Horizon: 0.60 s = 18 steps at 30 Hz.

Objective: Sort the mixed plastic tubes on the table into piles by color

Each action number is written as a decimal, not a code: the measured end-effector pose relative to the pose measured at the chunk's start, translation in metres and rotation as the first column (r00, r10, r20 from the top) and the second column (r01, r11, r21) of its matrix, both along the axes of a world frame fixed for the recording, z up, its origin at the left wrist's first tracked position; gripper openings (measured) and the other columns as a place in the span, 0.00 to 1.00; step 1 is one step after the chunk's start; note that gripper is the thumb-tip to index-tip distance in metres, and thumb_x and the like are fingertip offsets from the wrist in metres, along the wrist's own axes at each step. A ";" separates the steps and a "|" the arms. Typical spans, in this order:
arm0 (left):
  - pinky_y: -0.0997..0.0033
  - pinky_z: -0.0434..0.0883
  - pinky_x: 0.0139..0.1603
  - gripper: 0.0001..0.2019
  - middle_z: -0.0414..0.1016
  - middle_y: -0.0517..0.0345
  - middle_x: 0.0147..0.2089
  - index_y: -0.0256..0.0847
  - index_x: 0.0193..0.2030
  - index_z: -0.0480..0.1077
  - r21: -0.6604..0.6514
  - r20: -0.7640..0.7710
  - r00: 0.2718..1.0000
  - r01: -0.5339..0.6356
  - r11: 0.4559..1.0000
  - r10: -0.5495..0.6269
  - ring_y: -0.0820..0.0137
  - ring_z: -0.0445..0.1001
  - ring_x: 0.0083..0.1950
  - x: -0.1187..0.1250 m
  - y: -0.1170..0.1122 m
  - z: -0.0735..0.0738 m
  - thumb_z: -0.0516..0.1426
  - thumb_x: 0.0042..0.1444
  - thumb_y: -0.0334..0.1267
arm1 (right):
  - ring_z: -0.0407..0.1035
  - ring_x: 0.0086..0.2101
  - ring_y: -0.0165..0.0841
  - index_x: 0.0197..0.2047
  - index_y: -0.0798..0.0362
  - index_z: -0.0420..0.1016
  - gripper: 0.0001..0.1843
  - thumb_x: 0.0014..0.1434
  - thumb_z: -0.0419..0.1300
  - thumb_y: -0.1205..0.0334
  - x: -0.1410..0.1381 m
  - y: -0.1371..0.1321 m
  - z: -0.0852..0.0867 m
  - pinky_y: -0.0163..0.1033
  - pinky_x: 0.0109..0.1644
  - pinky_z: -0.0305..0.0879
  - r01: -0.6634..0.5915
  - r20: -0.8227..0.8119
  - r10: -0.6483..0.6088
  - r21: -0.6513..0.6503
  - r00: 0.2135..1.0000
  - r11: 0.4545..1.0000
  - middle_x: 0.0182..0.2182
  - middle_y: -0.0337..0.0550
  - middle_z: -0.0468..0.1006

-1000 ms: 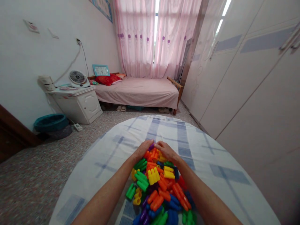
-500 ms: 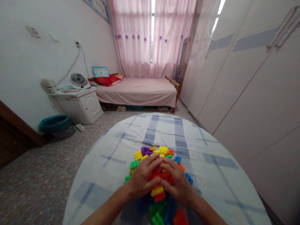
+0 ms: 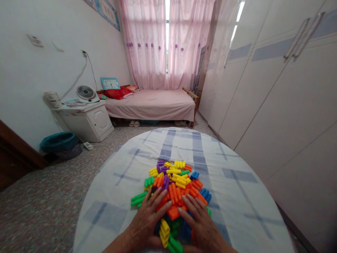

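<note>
A heap of plastic building blocks (image 3: 177, 191) in orange, yellow, green, blue and purple lies on the near part of the round table; the pieces look like short tubes joined side by side. My left hand (image 3: 147, 219) rests on the heap's left side, fingers spread. Across from it, my right hand (image 3: 198, 221) lies on the right side with its fingers apart. Between the wrists show a yellow block (image 3: 164, 232) and a green block (image 3: 175, 244). Both palms hide some pieces under them.
A blue-and-white checked cloth (image 3: 110, 182) covers the table. Beyond stand a bed (image 3: 152, 105) with a pink sheet and a white bedside cabinet (image 3: 97, 121) carrying a small fan (image 3: 86, 93). A lined bin (image 3: 61, 144) is on the floor at left; white wardrobes (image 3: 263, 116) line the right.
My hands, earlier cupped together over the middle of the heap with fingertips nearly meeting, have drawn apart and nearer to me. More blocks at the centre show. The view has shifted slightly.
</note>
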State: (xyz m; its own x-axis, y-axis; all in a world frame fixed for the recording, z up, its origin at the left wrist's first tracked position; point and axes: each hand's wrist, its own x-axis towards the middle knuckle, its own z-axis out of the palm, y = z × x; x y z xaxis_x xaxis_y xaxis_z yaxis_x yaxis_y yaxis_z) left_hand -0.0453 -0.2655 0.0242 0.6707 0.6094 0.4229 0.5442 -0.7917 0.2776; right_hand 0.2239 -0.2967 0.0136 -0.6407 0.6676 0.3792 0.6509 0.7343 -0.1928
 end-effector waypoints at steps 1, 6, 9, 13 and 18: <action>0.40 0.49 0.64 0.42 0.53 0.45 0.68 0.51 0.66 0.53 0.008 -0.008 1.000 -0.005 1.000 0.005 0.48 0.52 0.67 0.003 0.003 -0.001 0.59 0.45 0.59 | 0.50 0.61 0.51 0.67 0.42 0.46 0.47 0.49 0.60 0.40 -0.003 0.003 0.001 0.60 0.59 0.54 0.038 -0.011 -0.038 0.014 0.999 0.999 0.65 0.50 0.52; 0.49 0.59 0.63 0.36 0.57 0.45 0.66 0.44 0.66 0.53 0.041 0.008 0.999 -0.048 0.998 0.048 0.51 0.52 0.67 0.019 0.022 0.005 0.57 0.51 0.50 | 0.57 0.59 0.45 0.66 0.45 0.50 0.39 0.54 0.60 0.54 -0.015 0.030 0.004 0.53 0.58 0.59 0.170 -0.122 -0.155 0.120 0.980 0.978 0.61 0.50 0.60; 0.51 0.61 0.62 0.33 0.64 0.45 0.61 0.40 0.63 0.56 0.040 0.091 0.993 -0.086 0.996 0.082 0.55 0.59 0.64 0.027 0.033 0.010 0.58 0.51 0.45 | 0.61 0.56 0.42 0.62 0.48 0.59 0.32 0.54 0.60 0.61 -0.019 0.046 0.015 0.49 0.56 0.62 0.205 -0.208 -0.183 0.090 0.961 0.975 0.57 0.50 0.65; 0.54 0.66 0.58 0.28 0.69 0.46 0.56 0.39 0.59 0.60 -0.059 0.212 0.957 -0.190 0.980 0.198 0.58 0.66 0.58 0.041 0.052 0.018 0.58 0.50 0.41 | 0.67 0.49 0.38 0.52 0.49 0.68 0.19 0.56 0.57 0.63 -0.028 0.066 0.035 0.45 0.53 0.65 0.270 -0.300 -0.284 -0.089 0.911 0.959 0.49 0.47 0.72; 0.52 0.64 0.59 0.30 0.67 0.48 0.58 0.41 0.61 0.56 -0.185 0.250 0.921 -0.257 0.949 0.298 0.60 0.66 0.59 0.061 0.076 0.038 0.55 0.50 0.32 | 0.67 0.48 0.37 0.49 0.50 0.69 0.17 0.56 0.57 0.61 -0.045 0.093 0.058 0.47 0.54 0.63 0.315 -0.393 -0.382 -0.226 0.836 0.922 0.46 0.45 0.74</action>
